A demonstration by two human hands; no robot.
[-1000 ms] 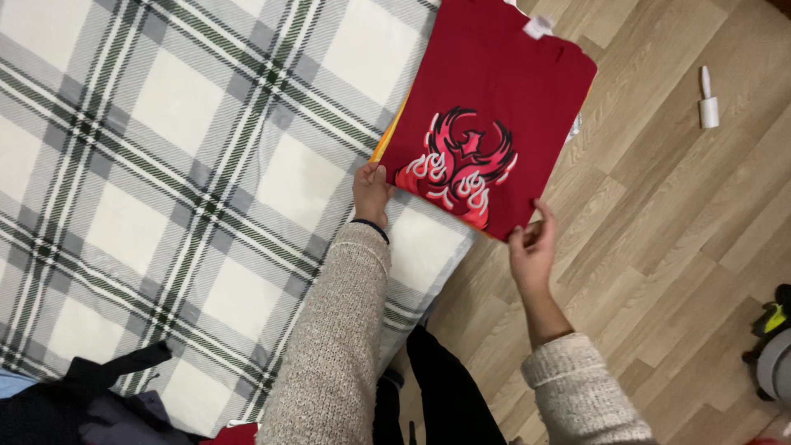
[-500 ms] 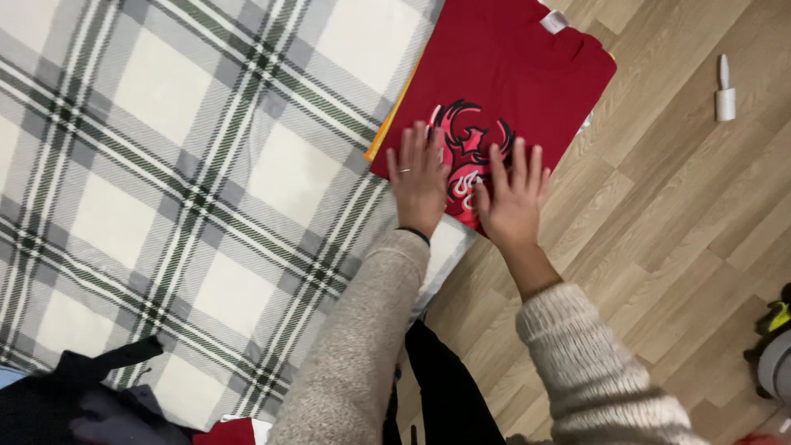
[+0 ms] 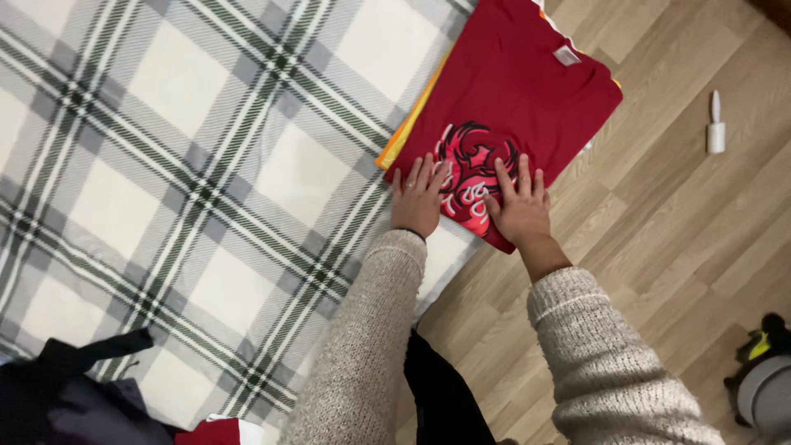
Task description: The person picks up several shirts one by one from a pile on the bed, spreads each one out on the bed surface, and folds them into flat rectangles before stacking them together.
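A folded red T-shirt (image 3: 515, 91) with a black, red and white flame-bird print lies on top of a stack at the corner of the plaid bedcover (image 3: 181, 165). An orange garment edge (image 3: 409, 124) shows under it. My left hand (image 3: 418, 200) lies flat, fingers spread, on the shirt's near left corner. On the near edge of the shirt, over the print, my right hand (image 3: 519, 210) presses flat. Neither hand grips anything.
A white lint roller (image 3: 716, 128) lies on the wood floor at the right. Dark clothing (image 3: 66, 395) is heaped at the bedcover's near left. A grey and yellow-green object (image 3: 762, 371) sits at the lower right edge. My dark trouser leg shows below.
One second ago both hands held the shirt's near corners. They then laid flat on it and have slid toward its near edge.
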